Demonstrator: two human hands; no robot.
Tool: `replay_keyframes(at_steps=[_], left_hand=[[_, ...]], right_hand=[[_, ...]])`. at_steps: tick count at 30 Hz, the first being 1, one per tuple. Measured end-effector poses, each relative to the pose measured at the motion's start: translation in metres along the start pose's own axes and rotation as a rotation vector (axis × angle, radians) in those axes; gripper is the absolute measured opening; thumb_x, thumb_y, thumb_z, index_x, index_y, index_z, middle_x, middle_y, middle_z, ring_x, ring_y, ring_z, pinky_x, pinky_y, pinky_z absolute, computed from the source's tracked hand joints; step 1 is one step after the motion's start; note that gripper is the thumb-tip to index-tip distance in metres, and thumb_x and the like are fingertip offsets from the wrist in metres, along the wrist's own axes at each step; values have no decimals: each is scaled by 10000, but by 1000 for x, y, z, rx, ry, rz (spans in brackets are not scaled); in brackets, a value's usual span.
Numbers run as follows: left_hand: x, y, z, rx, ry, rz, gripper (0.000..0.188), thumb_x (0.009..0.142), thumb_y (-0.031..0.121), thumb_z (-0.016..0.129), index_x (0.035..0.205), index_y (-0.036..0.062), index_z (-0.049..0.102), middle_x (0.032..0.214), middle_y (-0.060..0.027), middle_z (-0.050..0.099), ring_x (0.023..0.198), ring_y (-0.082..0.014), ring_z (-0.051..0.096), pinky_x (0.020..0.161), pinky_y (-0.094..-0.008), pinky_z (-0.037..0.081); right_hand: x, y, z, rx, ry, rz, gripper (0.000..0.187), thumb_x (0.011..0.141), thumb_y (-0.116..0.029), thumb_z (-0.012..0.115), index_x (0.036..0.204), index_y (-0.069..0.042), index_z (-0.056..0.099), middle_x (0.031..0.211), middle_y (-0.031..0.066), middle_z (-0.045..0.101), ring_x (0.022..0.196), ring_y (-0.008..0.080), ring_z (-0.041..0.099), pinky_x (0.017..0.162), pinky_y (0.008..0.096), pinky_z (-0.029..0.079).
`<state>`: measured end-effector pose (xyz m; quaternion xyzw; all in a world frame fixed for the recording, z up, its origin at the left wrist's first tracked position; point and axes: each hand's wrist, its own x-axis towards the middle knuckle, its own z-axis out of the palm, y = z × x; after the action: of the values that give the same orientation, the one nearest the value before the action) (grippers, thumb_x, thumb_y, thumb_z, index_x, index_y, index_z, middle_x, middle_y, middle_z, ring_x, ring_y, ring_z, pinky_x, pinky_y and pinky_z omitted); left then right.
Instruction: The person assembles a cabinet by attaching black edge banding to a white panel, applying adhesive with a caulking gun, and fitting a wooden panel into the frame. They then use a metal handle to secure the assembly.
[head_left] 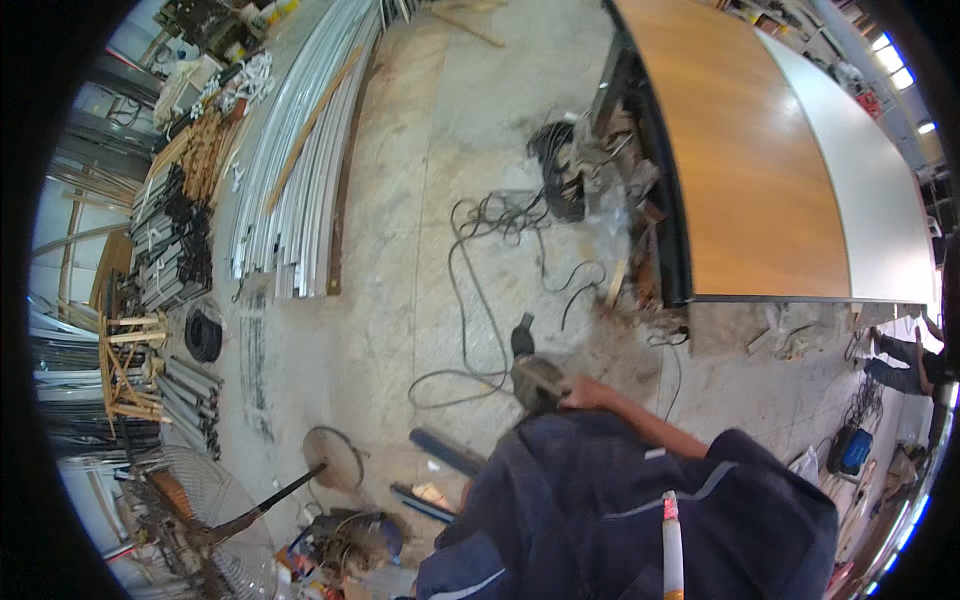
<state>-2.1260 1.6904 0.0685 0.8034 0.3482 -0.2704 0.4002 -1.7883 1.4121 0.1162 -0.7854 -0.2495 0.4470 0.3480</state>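
Observation:
My right hand (582, 394) is in front of my dark navy jacket, with the bare forearm reaching in from the right. Its fingers look closed at the edge of a dull grey-brown thing (540, 382), whose kind I cannot make out. Just beyond that, a dark shoe (522, 336) stands on the concrete floor. My left hand does not show; the jacket and its sleeve (470, 572) cover that side. A lit cigarette (673, 550) juts up from the lower edge, in front of the jacket.
Ahead lies a looped black cable (466, 290). Long metal profiles (300, 190) are stacked at left, near a pedestal fan (215, 530). A large wood-coloured and white panel table (760, 170) fills the right. Dark bars (445, 452) lie near my left side. Another person (905, 365) is far right.

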Motion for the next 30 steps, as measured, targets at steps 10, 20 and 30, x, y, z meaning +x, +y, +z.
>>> replay_keyframes(at_steps=[10,20,30], left_hand=[[175,82,-176,38,86,120,463,1002,374,479,1213,-20,599,1120,-311,646,1045,-485,615,904,-534,487],[451,164,-338,-24,-54,159,616,1017,508,412,1107,-42,676,1052,-292,697,1021,-439,653,891,-482,493],[673,411,-560,-67,-255,41,416,989,322,573,1172,-44,645,887,-139,708,620,-205,688,517,-318,546]], right_hand=[[163,-128,-155,-12,71,-87,375,813,-286,716,1017,26,676,935,235,694,843,344,666,749,462,487],[303,-126,-233,183,328,357,519,772,-265,702,1205,20,671,971,239,721,913,337,701,818,418,541],[355,-101,-283,434,491,895,266,759,-213,723,878,25,715,720,143,708,605,232,699,593,384,563]])
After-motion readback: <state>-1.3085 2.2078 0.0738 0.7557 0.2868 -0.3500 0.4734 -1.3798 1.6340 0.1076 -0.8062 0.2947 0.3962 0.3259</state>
